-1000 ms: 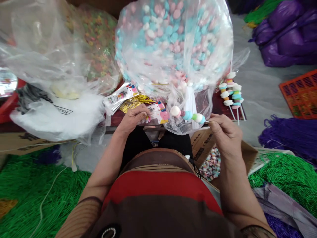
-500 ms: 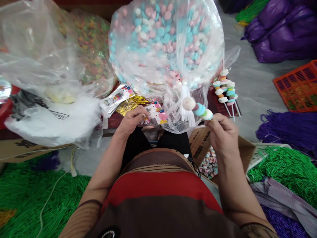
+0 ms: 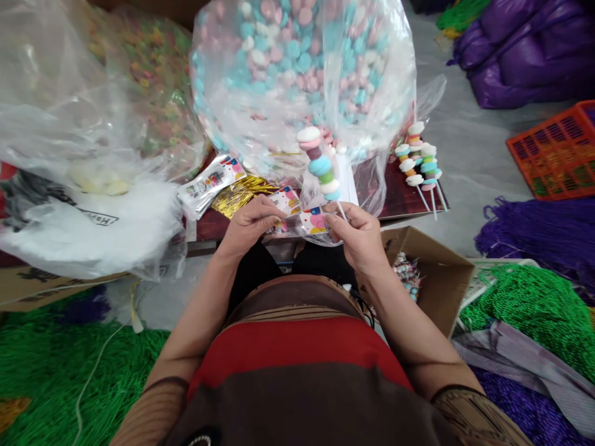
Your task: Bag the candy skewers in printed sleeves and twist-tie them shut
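Note:
My right hand (image 3: 356,232) is closed on the white stick of a candy skewer (image 3: 320,166), threaded with white, pink, blue and green pieces and held nearly upright. Its fingertips also touch the edge of a small printed plastic bag (image 3: 313,220). My left hand (image 3: 253,226) pinches the other side of this clear bag with a colourful header. Behind that hand lie gold twist ties (image 3: 242,195) and a stack of printed bags (image 3: 211,183). White sticks (image 3: 346,176) lie behind the skewer. Several finished skewers (image 3: 425,164) rest at the table's right end.
A big clear bag of pink, blue and white candies (image 3: 297,68) fills the table's back. Left of it stands a bag of small coloured rings (image 3: 153,80). A cardboard box (image 3: 432,279) sits below right, near an orange crate (image 3: 553,155) and green cords (image 3: 534,310).
My right hand has moved left with the skewer, from beyond the table edge to the small bag. The skewer has turned more upright. My left hand stays nearly in place.

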Demonstrator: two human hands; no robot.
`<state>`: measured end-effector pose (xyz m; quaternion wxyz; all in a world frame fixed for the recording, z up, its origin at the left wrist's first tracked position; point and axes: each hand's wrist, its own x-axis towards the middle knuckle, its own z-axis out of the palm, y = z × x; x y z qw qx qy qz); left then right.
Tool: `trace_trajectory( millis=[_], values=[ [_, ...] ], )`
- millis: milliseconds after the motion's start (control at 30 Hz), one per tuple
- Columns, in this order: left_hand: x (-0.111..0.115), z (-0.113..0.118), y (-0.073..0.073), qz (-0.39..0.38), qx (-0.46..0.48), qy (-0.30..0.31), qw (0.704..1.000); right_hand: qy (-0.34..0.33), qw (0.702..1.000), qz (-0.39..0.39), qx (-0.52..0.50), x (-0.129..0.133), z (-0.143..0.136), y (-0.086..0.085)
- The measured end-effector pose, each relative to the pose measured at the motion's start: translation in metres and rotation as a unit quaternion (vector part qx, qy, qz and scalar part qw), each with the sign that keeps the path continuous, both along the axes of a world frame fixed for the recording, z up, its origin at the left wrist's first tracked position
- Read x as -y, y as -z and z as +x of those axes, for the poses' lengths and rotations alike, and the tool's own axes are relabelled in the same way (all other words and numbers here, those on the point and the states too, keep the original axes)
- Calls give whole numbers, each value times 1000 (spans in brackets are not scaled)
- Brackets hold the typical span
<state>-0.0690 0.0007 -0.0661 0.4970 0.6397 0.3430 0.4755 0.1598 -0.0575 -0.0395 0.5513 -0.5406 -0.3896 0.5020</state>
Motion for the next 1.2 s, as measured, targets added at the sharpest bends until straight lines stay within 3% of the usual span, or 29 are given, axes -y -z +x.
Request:
trace_trajectory(
  millis=[233, 367, 433, 533, 633, 733, 900, 1067, 1200],
  values=[
    [3, 5, -11, 78, -44, 30, 995, -56, 998, -11, 6, -1, 5, 3],
    [6, 9, -17, 108, -85, 53, 989, -125, 992, -11, 24, -2, 6, 10],
    [8, 12, -18, 119, -90, 46, 988, -122, 991, -12, 48, -1, 3, 15],
    [12, 18, -15, 119, -86, 14, 989, -67, 996, -6, 60, 3, -6, 22],
    [13, 21, -8, 88, -60, -6, 994, -34, 999, 6, 36, 5, -14, 29],
    [12, 19, 2, -3, 1, -16, 1000, -31, 999, 22, 37, 7, -11, 27],
    [4, 8, 11, -163, 125, -64, 977, -17, 994, 63, 87, 16, 22, 14],
    [-3, -1, 15, -189, 158, -106, 963, -18, 983, 88, 163, 27, 61, 5],
    [-5, -5, 20, -187, 162, -91, 965, -27, 975, 99, 197, 28, 75, -2]
  ],
)
